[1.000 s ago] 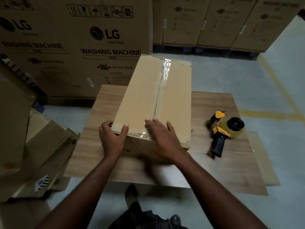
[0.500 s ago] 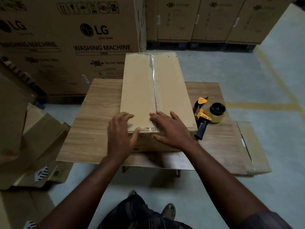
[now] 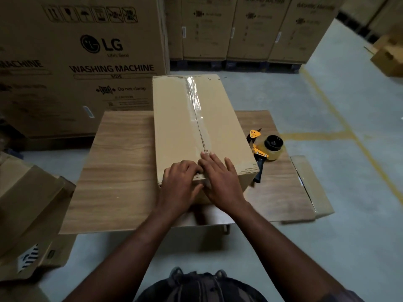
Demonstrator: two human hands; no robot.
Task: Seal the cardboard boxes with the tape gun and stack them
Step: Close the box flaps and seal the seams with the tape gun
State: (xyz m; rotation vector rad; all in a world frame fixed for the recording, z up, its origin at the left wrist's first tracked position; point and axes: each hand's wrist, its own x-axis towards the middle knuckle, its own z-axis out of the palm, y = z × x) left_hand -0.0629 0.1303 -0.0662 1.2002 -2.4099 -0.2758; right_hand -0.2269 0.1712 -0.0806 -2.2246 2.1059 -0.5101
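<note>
A long cardboard box point(image 3: 174, 118) lies on the wooden table point(image 3: 117, 171), with clear tape running down its top seam. My left hand point(image 3: 181, 186) rests on the box's near top edge, its fingers bent over the tape end. My right hand point(image 3: 222, 179) lies flat beside it, fingers straight, pressing the tape at the near end of the seam. The yellow and black tape gun point(image 3: 263, 151) lies on the table just right of the box, untouched.
Large washing machine cartons point(image 3: 82, 62) stand behind the table, with more cartons point(image 3: 246, 27) on pallets at the back. Flattened and open cardboard boxes point(image 3: 28, 210) sit at the left. A flat cardboard piece point(image 3: 311, 184) lies beside the table's right edge. Yellow floor lines run at the right.
The box has turned straighter on the table. My left hand slid right along the near edge until it meets my right hand at the tape end.
</note>
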